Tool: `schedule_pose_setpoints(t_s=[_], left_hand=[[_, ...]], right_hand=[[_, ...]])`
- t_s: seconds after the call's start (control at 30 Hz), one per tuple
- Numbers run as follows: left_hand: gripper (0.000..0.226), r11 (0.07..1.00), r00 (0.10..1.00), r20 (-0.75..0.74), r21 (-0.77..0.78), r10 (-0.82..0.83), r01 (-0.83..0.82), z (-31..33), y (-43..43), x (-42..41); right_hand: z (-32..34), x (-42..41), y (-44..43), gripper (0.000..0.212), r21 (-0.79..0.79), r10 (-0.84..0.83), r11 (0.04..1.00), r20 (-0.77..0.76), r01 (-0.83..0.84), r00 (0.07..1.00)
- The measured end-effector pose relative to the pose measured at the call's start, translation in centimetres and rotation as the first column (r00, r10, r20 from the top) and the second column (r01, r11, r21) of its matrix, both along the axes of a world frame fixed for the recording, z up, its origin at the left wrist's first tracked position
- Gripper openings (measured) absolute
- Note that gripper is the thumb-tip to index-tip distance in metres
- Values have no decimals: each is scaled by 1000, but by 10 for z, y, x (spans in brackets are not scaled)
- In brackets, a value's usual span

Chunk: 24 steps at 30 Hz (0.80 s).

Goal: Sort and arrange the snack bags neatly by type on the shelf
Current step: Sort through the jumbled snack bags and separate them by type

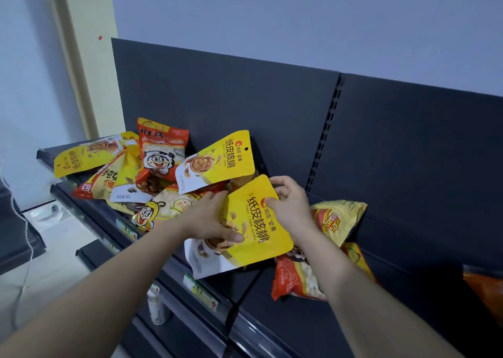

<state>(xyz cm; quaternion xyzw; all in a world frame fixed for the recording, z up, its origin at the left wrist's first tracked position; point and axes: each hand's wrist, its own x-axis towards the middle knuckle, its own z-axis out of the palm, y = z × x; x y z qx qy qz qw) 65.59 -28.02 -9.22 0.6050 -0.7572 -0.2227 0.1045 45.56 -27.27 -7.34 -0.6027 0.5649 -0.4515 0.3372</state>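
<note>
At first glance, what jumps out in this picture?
A bright yellow pouch is held up mid-frame: the left hand grips its left edge, the right hand pinches its top. Left of it, a jumble of red and yellow snack bags sprawls against the dark shelf's back panel.

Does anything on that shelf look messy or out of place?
Yes. It's a jumbled heap: yellow bags and red bags overlap at all angles on the shelf, with the types mixed together. The left hand and right hand grip the nearest yellow bag.
</note>
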Motion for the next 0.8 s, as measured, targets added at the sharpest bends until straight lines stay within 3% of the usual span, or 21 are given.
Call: schedule_pose_setpoints(t_s=[0.1, 0.17, 0.23, 0.27, 0.33, 0.37, 0.5, 0.53, 0.6, 0.7, 0.8], left_hand=[[47, 997, 930, -358, 28, 83, -78, 7, -12, 5], [19, 995, 879, -466, 55, 99, -82, 7, -21, 6], [13, 988, 808, -569, 90, 154, -125, 2, -31, 5], [12, 983, 780, -599, 112, 182, -143, 1, -34, 4], [11, 977, 783, -586, 161, 209, -140, -4, -40, 2], [13, 973, 800, -560, 190, 216, -130, -9, -44, 2], [52, 942, 822, -486, 291, 296, -167, -23, -56, 2], [52, 941, 843, -453, 295, 291, -166, -24, -58, 1], [29, 948, 877, -425, 303, 225, -96, -24, -61, -4], [15, 946, 880, -453, 325, 140, 17, -24, -61, -11], [10, 947, 862, -501, 308, 81, 90, -26, -60, -14]], right_hand=[[13, -5, -3, 19, 11, -16, 1000, 62, 16, 998], [14, -14, -7, 8, -16, -145, 989, -30, 145, 989], [8, -29, -13, 13, -58, -285, 958, -304, 281, 909], [5, -36, -14, 17, -68, -308, 947, -481, 315, 821], [-2, -45, -15, 33, -5, -237, 941, -724, 339, 647], [-3, -46, -14, 40, 63, -170, 938, -775, 341, 609], [-3, -49, -8, 67, 289, 96, 906, -851, 308, 517], [-4, -51, -7, 77, 321, 155, 896, -873, 306, 461], [-12, -55, -5, 96, 317, 196, 887, -917, 336, 347], [-23, -60, -3, 78, 119, 21, 923, -965, 365, 261], [-27, -65, 0, 59, -41, -156, 928, -946, 371, 284]])
